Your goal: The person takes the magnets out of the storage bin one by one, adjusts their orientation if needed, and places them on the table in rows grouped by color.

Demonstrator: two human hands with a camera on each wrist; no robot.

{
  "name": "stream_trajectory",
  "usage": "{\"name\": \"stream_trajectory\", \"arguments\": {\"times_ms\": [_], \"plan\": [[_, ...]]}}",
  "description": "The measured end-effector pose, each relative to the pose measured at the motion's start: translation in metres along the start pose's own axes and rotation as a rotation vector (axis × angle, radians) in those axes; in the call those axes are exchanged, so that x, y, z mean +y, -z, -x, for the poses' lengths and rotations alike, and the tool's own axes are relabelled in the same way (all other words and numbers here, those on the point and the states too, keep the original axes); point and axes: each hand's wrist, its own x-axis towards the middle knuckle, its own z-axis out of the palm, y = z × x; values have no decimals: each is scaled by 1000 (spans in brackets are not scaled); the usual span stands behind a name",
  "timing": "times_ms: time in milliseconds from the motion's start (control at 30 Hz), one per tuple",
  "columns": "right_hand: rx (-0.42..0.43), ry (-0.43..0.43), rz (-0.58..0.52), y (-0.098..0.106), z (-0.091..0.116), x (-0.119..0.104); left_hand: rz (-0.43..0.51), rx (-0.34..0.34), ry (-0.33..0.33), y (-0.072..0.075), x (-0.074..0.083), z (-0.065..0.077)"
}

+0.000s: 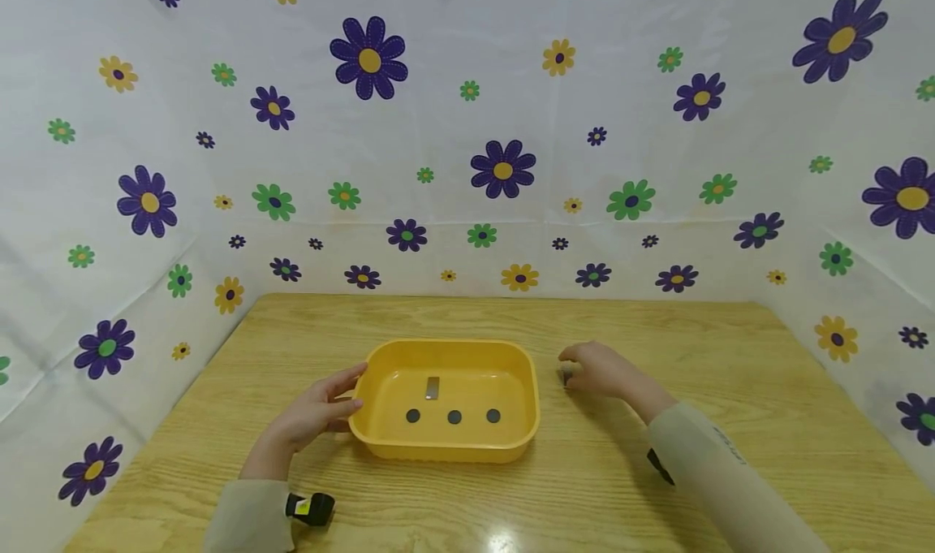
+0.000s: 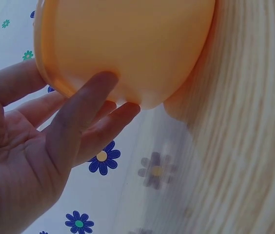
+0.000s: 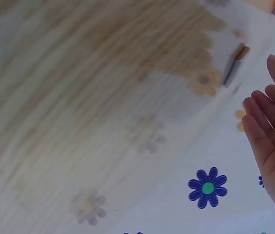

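A yellow plastic tray [image 1: 444,452] stands on the wooden table. My left hand [image 1: 314,415] holds its left end, with the thumb [image 2: 91,105] against the outer wall and the fingers spread around the rim and lower side. Inside the tray lie a small shiny rectangular metal piece [image 1: 433,388] and three dark round discs [image 1: 454,416]. To the right of the tray, my right hand [image 1: 602,370] is lowered beside a small grey metallic piece [image 3: 232,68] on the table. In the right wrist view, its fingers are extended and apart from that piece.
The light wood table [image 1: 701,390] reaches back to a white flowered sheet [image 1: 438,131], which also hangs along both sides. Black wrist straps [image 1: 310,508] show by the sleeves. The table surface reflects the flowers.
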Motion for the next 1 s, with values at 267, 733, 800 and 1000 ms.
{"name": "stream_trajectory", "arguments": {"times_ms": [267,733,800,1000], "plan": [[84,52,-10,8,2,-11,0,-7,-2,0,1,0],[152,73,-77,22,11,-40,-14,-3,-3,0,2,1],[154,77,-84,22,11,-44,-19,-2,-3,1,1,1],[162,96,-93,20,11,-55,-19,2,3,1,-1,-2]]}}
